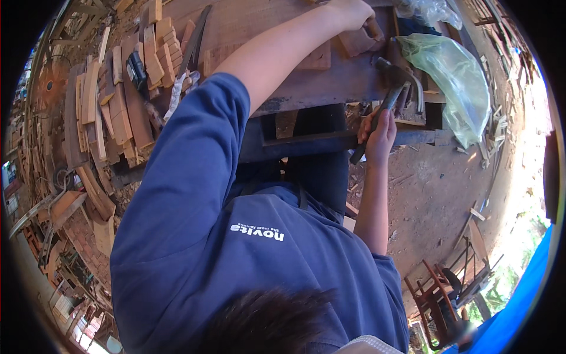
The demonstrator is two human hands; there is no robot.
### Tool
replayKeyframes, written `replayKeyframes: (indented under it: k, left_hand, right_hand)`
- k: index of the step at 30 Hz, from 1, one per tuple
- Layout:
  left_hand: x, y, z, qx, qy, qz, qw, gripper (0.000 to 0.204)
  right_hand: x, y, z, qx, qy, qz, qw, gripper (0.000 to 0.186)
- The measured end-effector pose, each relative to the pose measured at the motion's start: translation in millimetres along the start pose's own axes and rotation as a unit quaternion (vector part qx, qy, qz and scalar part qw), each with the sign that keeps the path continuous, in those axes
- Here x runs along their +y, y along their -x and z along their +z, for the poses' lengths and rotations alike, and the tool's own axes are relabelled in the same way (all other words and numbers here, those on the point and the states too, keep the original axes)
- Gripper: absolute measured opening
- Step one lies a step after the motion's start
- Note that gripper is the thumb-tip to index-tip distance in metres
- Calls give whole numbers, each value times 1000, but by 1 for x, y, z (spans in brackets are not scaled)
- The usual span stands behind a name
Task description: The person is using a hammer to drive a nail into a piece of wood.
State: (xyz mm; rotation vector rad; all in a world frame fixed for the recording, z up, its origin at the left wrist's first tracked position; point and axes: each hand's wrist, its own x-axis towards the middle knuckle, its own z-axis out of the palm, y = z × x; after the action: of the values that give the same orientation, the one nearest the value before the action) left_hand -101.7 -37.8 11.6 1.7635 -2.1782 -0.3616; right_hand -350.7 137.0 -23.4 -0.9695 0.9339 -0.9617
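Note:
My right hand point(380, 134) is wrapped round the dark handle of a hammer point(389, 103), whose metal end points up over the bench edge. Close to it, a curved metal bar point(417, 91) hangs at the bench's right side. At the top of the view my left hand point(352, 13) is closed at the upper end of a brown wooden piece point(356, 41) with a curved cut; its fingertips are partly hidden. The piece rests on the dark wooden workbench point(295, 97), beside a flat board point(315, 58).
Many wooden offcuts point(121, 112) are stacked on the left, with a dark-handled tool point(137, 71) among them. A pale green plastic bag point(457, 82) hangs at the bench's right. A reddish metal frame point(433, 301) stands on the dirt floor point(424, 206) at lower right.

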Motion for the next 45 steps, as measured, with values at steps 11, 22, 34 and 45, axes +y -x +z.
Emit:
replayKeyframes:
  k: [11,22,34,45]
  left_hand:
    - [-17,-37,14,-94,-199,130,967,19]
    - [-16,-14,6,71,76,105,989,20]
    - [-33,10,-12,115,147,32,982,23]
    - [-54,220,-47,171,349,-58,920,13]
  right_hand:
    - [-1,-1,3,6,12,6,1000,33]
    - [2,1,-1,22,50,17,998,34]
    - [3,-3,14,4,67,13,998,32]
    - [2,1,10,14,111,9,994,34]
